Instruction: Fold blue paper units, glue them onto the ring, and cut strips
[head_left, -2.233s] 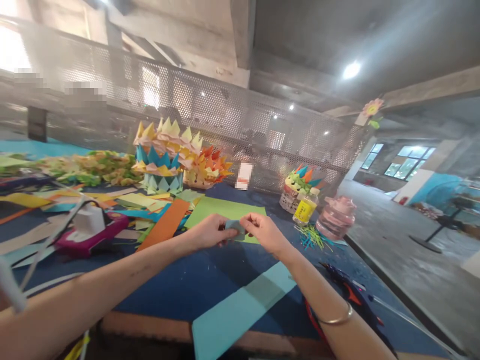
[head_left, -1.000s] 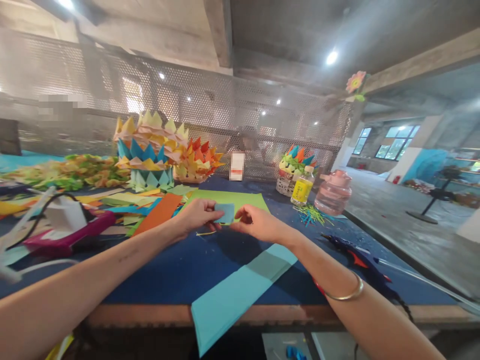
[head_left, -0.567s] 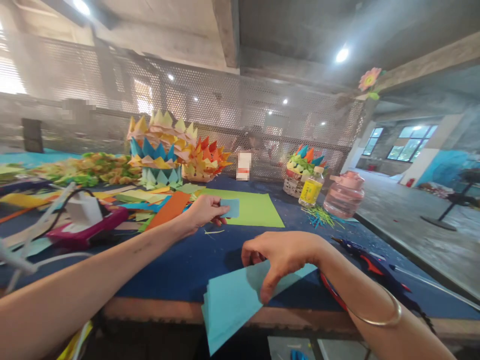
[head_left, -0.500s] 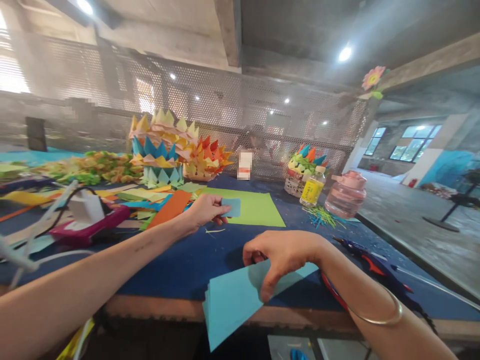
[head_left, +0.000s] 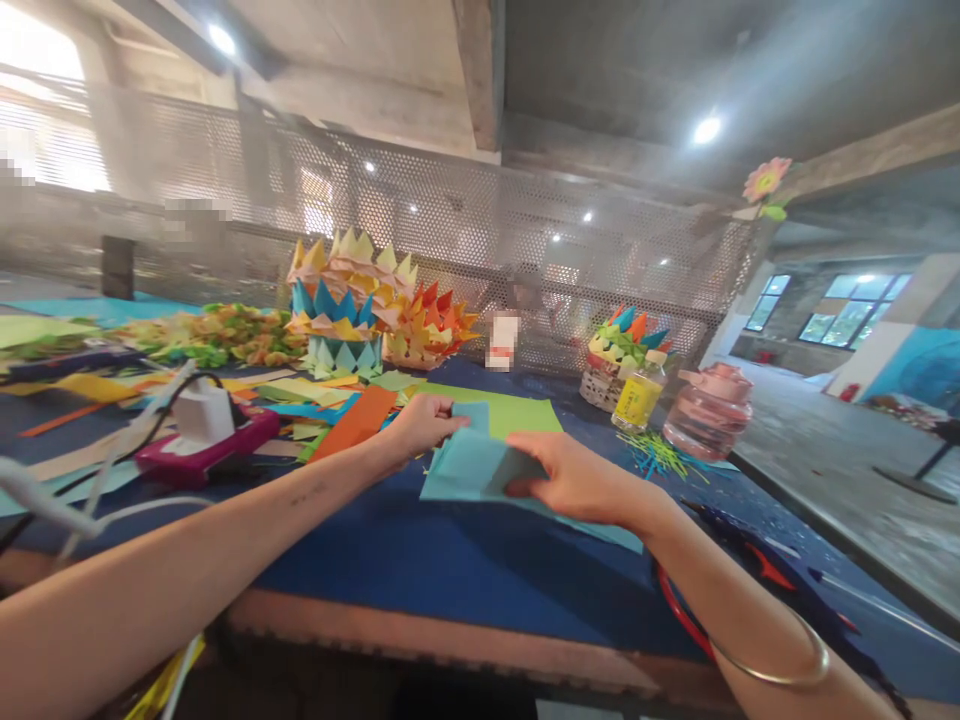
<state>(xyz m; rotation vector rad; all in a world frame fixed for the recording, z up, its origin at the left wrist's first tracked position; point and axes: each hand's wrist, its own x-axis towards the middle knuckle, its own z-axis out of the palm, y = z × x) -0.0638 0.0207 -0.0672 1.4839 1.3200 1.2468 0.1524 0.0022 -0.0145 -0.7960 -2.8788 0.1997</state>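
My left hand (head_left: pixel 422 423) pinches a small blue folded paper piece (head_left: pixel 474 414) over the dark blue table (head_left: pixel 420 560). My right hand (head_left: pixel 576 482) is closed on a long light-blue paper sheet (head_left: pixel 472 468), lifted off the table and brought up just below the small piece, partly overlapping it. A green paper sheet (head_left: pixel 517 412) lies flat behind both hands.
Spiky paper baskets (head_left: pixel 352 300) and loose paper strips (head_left: pixel 300 400) lie to the left. A pink tool with a white block (head_left: pixel 210 435) rests at left. A yellow-labelled bottle (head_left: pixel 636 398), a pink jug (head_left: pixel 705 410) and a glue gun (head_left: pixel 780 580) stand at right. A perforated metal fence (head_left: pixel 480 240) backs the table.
My right hand let go of the small blue piece, reached down to the table's front edge, took hold of the light-blue sheet and raised it to my left hand.
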